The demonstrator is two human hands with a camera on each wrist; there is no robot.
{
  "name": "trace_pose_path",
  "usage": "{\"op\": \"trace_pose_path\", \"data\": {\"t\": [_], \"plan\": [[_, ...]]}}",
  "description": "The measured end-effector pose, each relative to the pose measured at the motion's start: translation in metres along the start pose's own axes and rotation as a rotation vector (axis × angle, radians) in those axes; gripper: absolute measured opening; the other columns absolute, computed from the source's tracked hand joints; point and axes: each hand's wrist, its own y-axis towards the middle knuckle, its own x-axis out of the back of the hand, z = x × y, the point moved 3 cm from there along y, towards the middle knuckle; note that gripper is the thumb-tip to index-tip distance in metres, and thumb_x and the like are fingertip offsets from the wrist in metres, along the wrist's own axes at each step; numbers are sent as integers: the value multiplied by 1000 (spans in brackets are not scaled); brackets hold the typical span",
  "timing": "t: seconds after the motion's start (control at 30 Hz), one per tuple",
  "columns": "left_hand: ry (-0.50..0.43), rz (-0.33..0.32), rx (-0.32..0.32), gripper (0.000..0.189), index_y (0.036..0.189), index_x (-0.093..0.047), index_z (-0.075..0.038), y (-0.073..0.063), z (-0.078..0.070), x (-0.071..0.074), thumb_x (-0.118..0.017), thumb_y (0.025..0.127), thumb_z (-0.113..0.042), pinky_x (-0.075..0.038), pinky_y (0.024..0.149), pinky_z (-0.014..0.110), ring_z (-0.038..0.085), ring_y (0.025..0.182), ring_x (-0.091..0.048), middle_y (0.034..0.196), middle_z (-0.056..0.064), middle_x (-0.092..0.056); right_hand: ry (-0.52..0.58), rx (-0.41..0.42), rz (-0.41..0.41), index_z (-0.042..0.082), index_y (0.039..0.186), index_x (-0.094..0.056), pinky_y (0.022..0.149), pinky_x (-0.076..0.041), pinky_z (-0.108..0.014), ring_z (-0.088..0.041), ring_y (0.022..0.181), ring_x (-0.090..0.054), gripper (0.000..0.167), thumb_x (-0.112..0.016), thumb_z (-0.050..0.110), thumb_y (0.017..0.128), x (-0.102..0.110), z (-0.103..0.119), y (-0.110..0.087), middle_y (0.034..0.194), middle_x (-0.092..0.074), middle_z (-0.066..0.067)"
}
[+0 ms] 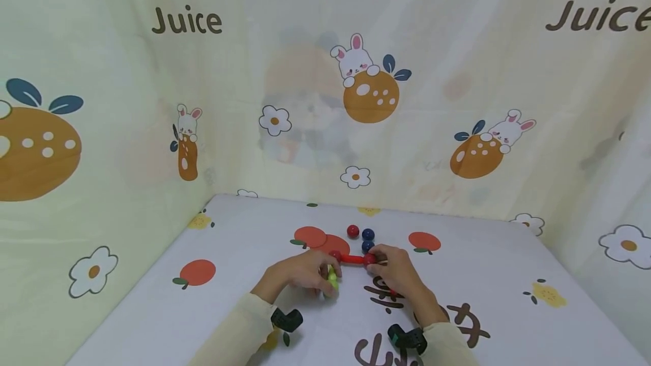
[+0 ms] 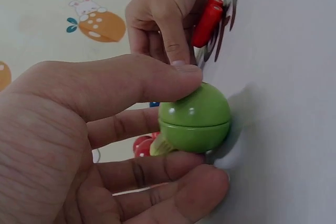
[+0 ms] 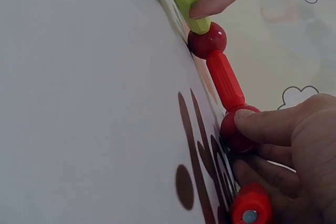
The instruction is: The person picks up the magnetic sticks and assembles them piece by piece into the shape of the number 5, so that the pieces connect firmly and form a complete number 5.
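Observation:
A chain of toy balls and rods lies on the tabletop between the two hands. My left hand (image 1: 305, 271) pinches a glossy green ball (image 2: 195, 121) between thumb and fingers. From that ball a yellow-green rod (image 3: 190, 4) runs to a dark red ball (image 3: 208, 41), and a fingertip of the left hand touches the rod. A red rod (image 3: 226, 80) joins this ball to a second dark red ball (image 3: 236, 134). My right hand (image 1: 399, 269) holds that second ball, its thumb on top. Beside the right hand lies a loose red rod (image 3: 252, 203) with a metal disc in its end.
Just beyond the chain, a red ball (image 1: 353, 231) and two dark blue balls, one farther blue ball (image 1: 368, 234) and one nearer blue ball (image 1: 368, 247), sit on the printed white tablecloth (image 1: 244, 225). A patterned curtain (image 1: 305, 157) hangs behind and at both sides.

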Motion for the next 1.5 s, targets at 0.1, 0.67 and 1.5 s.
{"op": "trace_pose_path", "data": {"t": [0.1, 0.67, 1.5], "plan": [[11, -7, -6, 32, 112, -72, -22, 1, 1, 1, -84, 83, -23, -56, 63, 33, 22, 65, -66, 87, 3, -66, -8, 7, -1, 10, 116, -72, 84, -59, -39, -20, 99, -67, 30, -80, 9, 87, 1, 0, 0, 105, -73, -2], [67, -96, -63, 44, 128, -66, -19, -3, -3, 15, -80, 87, -29, -53, 65, 32, 18, 80, -66, 102, 3, -66, -40, -39, 14, 9, 127, -68, 88, -58, -44, -27, 108, -64, 34, -72, 14, 94, 24, 5, -2, 117, -71, -9], [237, -119, -57, 65, 141, -61, -23, -1, 5, 13, -85, 81, -33, -40, 112, 51, 20, 141, -42, 151, -9, -50, -325, 82, 147, 9, 128, -68, 92, -55, -53, -33, 116, -60, 41, -78, 17, 88, 57, 12, -6, 124, -68, -12]]}}
